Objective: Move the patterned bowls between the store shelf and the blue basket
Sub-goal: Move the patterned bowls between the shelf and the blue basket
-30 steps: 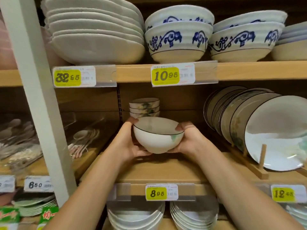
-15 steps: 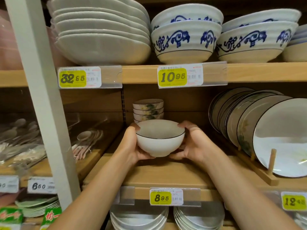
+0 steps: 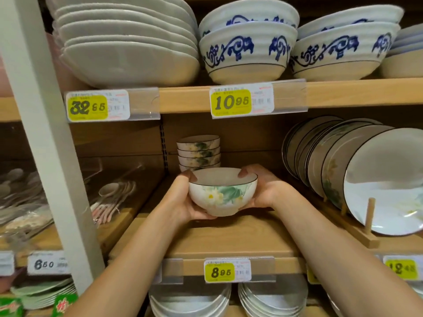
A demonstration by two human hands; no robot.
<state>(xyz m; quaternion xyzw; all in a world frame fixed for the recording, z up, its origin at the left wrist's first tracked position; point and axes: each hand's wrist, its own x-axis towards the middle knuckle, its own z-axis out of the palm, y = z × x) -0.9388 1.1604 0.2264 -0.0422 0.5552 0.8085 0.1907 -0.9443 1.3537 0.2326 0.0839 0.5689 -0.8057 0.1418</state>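
Observation:
A small white bowl (image 3: 223, 195) with a dark rim and a green and yellow flower pattern is held just above the middle wooden shelf (image 3: 229, 239). My left hand (image 3: 183, 201) cups its left side and underside, thumb at the rim. My right hand (image 3: 261, 189) grips its right side, thumb over the rim. Behind it a stack of several matching patterned bowls (image 3: 198, 153) stands at the back of the same shelf. The blue basket is out of view.
Patterned plates (image 3: 357, 175) lean in a wooden rack (image 3: 369, 221) on the right. Big blue-and-white bowls (image 3: 248, 50) and white dishes (image 3: 128, 42) fill the shelf above. A white post (image 3: 52, 143) stands left, bagged spoons (image 3: 114, 197) beside it. Stacked white bowls (image 3: 190, 300) sit below.
The bowl has turned in my hands, so its flower pattern now faces me. It stays at about the same spot above the shelf. The view has drawn a little closer.

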